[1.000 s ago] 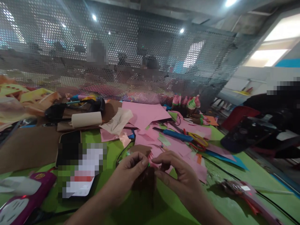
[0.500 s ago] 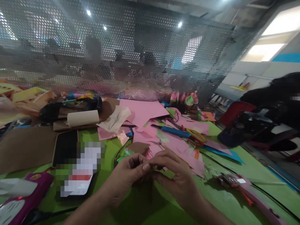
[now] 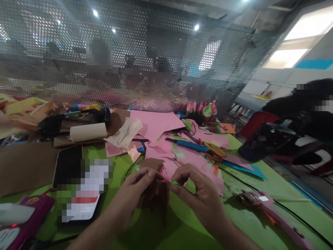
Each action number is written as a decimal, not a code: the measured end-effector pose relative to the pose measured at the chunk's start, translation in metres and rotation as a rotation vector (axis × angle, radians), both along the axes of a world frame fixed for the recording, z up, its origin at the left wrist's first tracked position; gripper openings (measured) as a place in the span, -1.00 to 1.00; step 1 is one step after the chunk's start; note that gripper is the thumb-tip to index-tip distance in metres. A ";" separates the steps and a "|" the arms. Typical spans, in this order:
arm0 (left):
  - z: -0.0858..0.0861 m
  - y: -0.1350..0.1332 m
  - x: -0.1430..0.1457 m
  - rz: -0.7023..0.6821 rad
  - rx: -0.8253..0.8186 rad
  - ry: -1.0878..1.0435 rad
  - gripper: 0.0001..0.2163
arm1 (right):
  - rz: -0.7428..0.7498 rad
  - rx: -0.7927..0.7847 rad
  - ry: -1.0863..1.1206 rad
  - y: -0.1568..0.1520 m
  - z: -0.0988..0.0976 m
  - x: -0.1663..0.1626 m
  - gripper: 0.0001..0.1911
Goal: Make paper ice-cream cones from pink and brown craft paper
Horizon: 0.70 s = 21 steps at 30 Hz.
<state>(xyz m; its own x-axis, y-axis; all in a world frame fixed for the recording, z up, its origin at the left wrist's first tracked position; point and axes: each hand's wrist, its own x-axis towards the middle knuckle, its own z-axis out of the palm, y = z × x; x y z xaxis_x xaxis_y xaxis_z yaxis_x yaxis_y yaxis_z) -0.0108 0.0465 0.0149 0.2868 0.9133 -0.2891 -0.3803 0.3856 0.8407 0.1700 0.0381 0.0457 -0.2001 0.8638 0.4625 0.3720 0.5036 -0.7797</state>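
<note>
1. The left hand (image 3: 137,189) has its thumb and fingers closed on a brown paper piece (image 3: 161,196), holding it up in front of the person, with part of it hanging below the fingertips.
2. Just beyond those fingertips shows some pleated pink paper (image 3: 163,170); I can't tell from here whether it is joined to the brown piece.
3. The right hand (image 3: 199,191) is pinching a small bright green bit (image 3: 175,182) between thumb and fingertip, just to the right of the brown piece, its other fingers curled.
4. To the left of the left hand, on the green tabletop (image 3: 244,211), lie a phone with a lit screen (image 3: 88,208) and, a little farther off, a dark-screened phone (image 3: 69,163).
5. Farther left again sit a magenta power strip (image 3: 40,208) and a flat brown sheet (image 3: 26,166).
6. Past the left hand, well apart from it, a pale roll (image 3: 88,132) rests near crumpled cream paper (image 3: 126,132).
7. Beyond both hands spreads a litter of pink paper (image 3: 156,121), with a blue-handled cutter (image 3: 192,146) and yellow-and-red scissors (image 3: 215,152) on top.
8. Well beyond the right hand stand cones topped in pink and green (image 3: 209,110).
9. Off to the right of the right hand lies a pink glue gun (image 3: 281,215).
</note>
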 end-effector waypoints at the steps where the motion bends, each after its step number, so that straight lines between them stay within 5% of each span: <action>1: 0.000 0.000 -0.001 0.018 0.003 0.008 -0.63 | 0.001 -0.035 0.028 0.000 0.000 0.000 -0.87; 9: -0.001 -0.001 -0.004 0.038 0.082 -0.013 -0.70 | 0.083 -0.452 0.425 0.007 -0.011 0.008 -0.80; 21: -0.003 0.000 -0.003 0.032 0.063 0.001 -0.71 | 0.111 -0.505 0.534 0.006 -0.009 0.008 -0.64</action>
